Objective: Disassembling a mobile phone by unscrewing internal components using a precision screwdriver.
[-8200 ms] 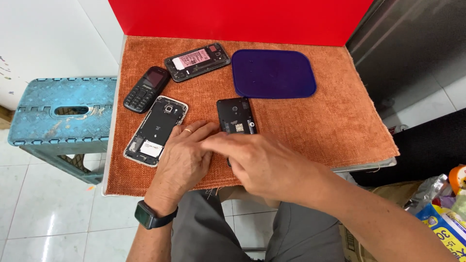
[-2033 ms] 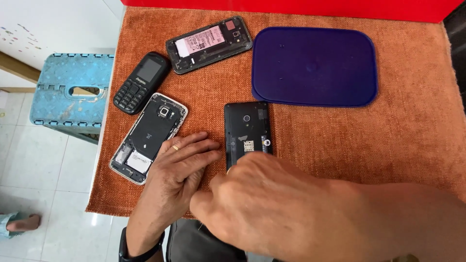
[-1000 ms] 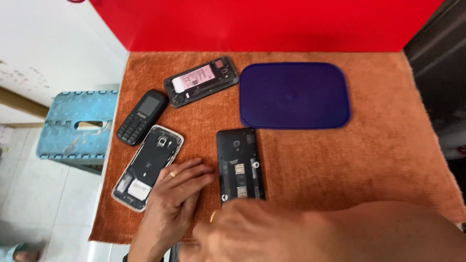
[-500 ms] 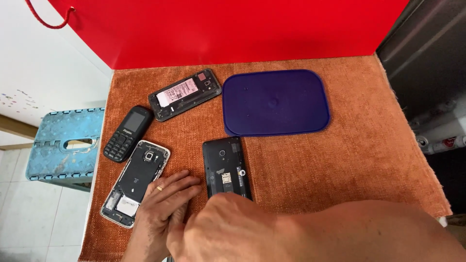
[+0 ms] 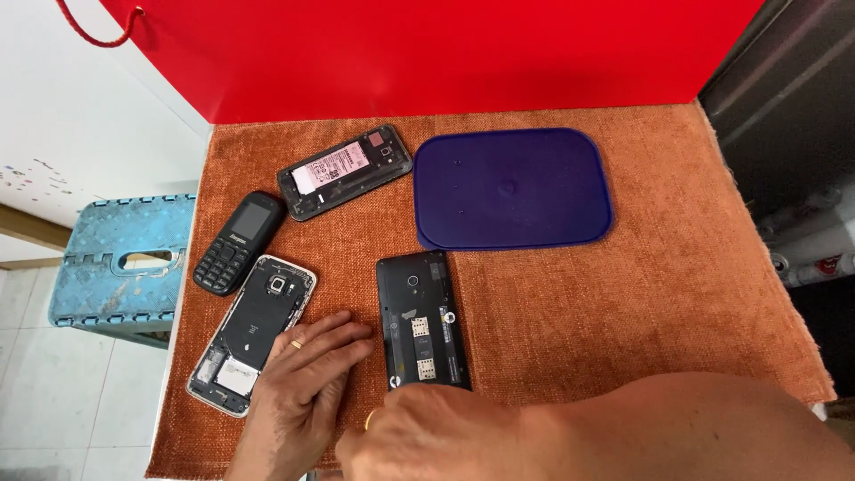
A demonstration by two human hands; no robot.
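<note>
Right hand is covering the near edge of the black backless phone, grip hidden, cannot tell. Left hand is lying flat, fingers spread, beside it, overlapping the silver-framed phone. Bare orange cloth is lying rightward; blue lid beyond.

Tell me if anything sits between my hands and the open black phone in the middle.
Nothing visible does. The right hand is at the near end of the black phone, seemingly touching it. The left hand lies flat just left of it, with only bare orange cloth between them.
</note>
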